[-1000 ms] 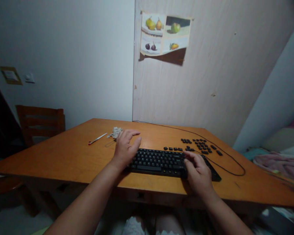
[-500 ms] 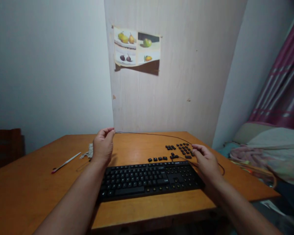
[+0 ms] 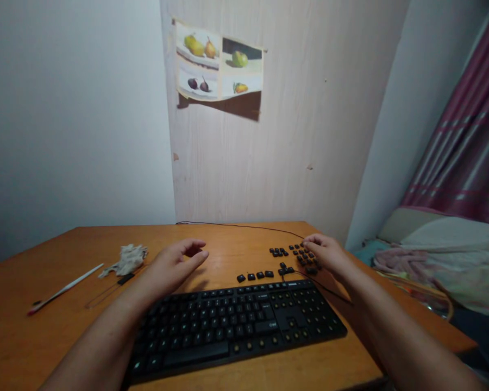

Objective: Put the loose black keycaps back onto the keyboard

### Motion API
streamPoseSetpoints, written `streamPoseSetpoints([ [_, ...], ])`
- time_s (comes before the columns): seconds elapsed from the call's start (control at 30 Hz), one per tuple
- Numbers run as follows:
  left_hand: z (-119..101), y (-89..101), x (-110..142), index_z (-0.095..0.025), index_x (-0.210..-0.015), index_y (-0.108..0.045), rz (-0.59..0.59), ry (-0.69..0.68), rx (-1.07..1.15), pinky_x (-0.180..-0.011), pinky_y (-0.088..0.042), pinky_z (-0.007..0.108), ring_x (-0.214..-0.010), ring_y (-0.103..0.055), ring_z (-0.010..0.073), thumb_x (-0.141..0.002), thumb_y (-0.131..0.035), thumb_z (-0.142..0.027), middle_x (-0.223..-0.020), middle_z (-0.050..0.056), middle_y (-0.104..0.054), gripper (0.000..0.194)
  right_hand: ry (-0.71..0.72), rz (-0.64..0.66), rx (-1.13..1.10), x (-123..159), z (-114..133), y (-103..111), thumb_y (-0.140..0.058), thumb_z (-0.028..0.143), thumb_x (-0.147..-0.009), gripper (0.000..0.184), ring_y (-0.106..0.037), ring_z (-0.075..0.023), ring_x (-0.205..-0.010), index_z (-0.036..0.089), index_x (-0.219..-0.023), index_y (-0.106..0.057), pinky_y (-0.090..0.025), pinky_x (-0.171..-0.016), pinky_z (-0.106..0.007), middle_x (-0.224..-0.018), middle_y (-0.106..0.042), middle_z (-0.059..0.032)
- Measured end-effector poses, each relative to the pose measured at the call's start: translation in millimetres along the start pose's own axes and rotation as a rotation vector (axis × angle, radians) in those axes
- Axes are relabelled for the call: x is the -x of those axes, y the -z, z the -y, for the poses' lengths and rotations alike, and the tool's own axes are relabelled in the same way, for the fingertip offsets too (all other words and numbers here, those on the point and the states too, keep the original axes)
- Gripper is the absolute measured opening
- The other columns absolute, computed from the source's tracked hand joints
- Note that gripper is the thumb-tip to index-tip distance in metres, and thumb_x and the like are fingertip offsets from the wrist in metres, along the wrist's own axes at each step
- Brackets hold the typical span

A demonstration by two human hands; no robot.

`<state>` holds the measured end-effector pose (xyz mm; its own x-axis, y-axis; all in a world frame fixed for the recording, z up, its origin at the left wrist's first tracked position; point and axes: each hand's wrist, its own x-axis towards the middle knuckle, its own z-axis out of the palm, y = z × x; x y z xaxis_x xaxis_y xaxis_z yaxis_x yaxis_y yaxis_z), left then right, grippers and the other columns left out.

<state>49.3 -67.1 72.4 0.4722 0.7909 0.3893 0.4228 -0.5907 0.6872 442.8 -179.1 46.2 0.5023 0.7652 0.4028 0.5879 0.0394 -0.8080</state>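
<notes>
A black keyboard point(image 3: 212, 353) lies at the front of the wooden table, with several keys off its right side and bottom row. My left hand point(image 3: 179, 266) hovers above its upper left part, thumb and fingers apart, holding nothing. My right hand point(image 3: 326, 254) is over the loose black keycaps point(image 3: 279, 252) behind the keyboard's right end. Its thumb and forefinger are brought together at the rear of the group; what is between them is hidden. The thin black cable point(image 3: 244, 226) runs along the table's back and passes out of sight by these fingertips.
On the left lie a crumpled whitish cloth point(image 3: 129, 259), a wire tool with a black handle point(image 3: 125, 279) and a slim white brush point(image 3: 71, 284). A fruit picture point(image 3: 220, 65) hangs on the wall. Bedding point(image 3: 424, 260) is beyond the table's right edge.
My left hand has come down and nearer, and its fingers have parted. My right hand has moved left over the loose keycaps. The view has shifted, showing the cloth and wire tool more fully.
</notes>
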Motion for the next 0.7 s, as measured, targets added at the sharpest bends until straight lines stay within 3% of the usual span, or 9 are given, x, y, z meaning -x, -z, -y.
streamPoseSetpoints([
  [0.13, 0, 1.6, 7, -0.023, -0.121, -0.068, 0.18, 0.03, -0.084, -0.099, -0.049, 0.04, -0.116, -0.063, 0.0293, -0.079, -0.061, -0.062, -0.127, 0.01, -0.068, 0.058, 0.053, 0.038, 0.022, -15, 25, -10, -0.06, 0.04, -0.071, 0.021, -0.052, -0.0148, -0.061, 0.02, -0.071, -0.063, -0.039, -0.056, -0.025, -0.064, -0.06, 0.0],
  [0.23, 2, -2.1, 9, -0.023, -0.124, -0.066, 0.271, 0.047, -0.102, -0.097, -0.05, 0.039, -0.116, -0.063, 0.0285, -0.081, -0.059, -0.062, -0.131, 0.011, -0.066, 0.058, 0.104, 0.182, 0.045, -14, 44, -33, -0.062, 0.037, -0.073, 0.017, -0.051, -0.0139, -0.058, 0.02, -0.071, -0.065, -0.038, -0.055, -0.025, -0.062, -0.06, 0.0012],
  [0.33, 10, -7.4, 10, -0.021, -0.123, -0.068, 0.262, 0.043, -0.15, -0.091, -0.052, 0.04, -0.109, -0.066, 0.0303, -0.081, -0.058, -0.062, -0.124, 0.014, -0.069, 0.059, 0.241, 0.464, 0.24, -4, 60, -62, -0.06, 0.031, -0.078, 0.015, -0.056, -0.015, -0.062, 0.02, -0.074, -0.069, -0.039, -0.058, -0.026, -0.067, -0.065, -0.0005],
  [0.43, 16, -10.3, 11, -0.021, -0.121, -0.069, 0.275, 0.017, -0.228, -0.087, -0.052, 0.04, -0.103, -0.069, 0.0309, -0.082, -0.057, -0.062, -0.117, 0.015, -0.072, 0.058, 0.395, 0.652, 0.46, 8, 74, -86, -0.066, 0.03, -0.079, 0.012, -0.061, -0.0176, -0.073, 0.021, -0.08, -0.075, -0.042, -0.067, -0.027, -0.077, -0.07, -0.003],
  [0.57, 13, -10.2, 14, -0.021, -0.118, -0.071, 0.288, 0.006, -0.291, -0.086, -0.051, 0.038, -0.103, -0.069, 0.0311, -0.082, -0.058, -0.06, -0.117, 0.015, -0.073, 0.055, 0.502, 0.743, 0.671, 16, 87, -104, -0.068, 0.031, -0.082, 0.021, -0.062, -0.0234, -0.092, 0.024, -0.099, -0.078, -0.044, -0.075, -0.03, -0.096, -0.07, -0.0078],
  [0.7, 5, -10.6, 17, -0.021, -0.119, -0.07, 0.318, 0.018, -0.331, -0.083, -0.05, 0.036, -0.103, -0.069, 0.0312, -0.082, -0.058, -0.059, -0.118, 0.015, -0.072, 0.055, 0.518, 0.806, 0.701, 19, 90, -111, -0.067, 0.032, -0.082, 0.026, -0.06, -0.0237, -0.094, 0.026, -0.105, -0.078, -0.044, -0.075, -0.029, -0.098, -0.068, -0.0079],
])
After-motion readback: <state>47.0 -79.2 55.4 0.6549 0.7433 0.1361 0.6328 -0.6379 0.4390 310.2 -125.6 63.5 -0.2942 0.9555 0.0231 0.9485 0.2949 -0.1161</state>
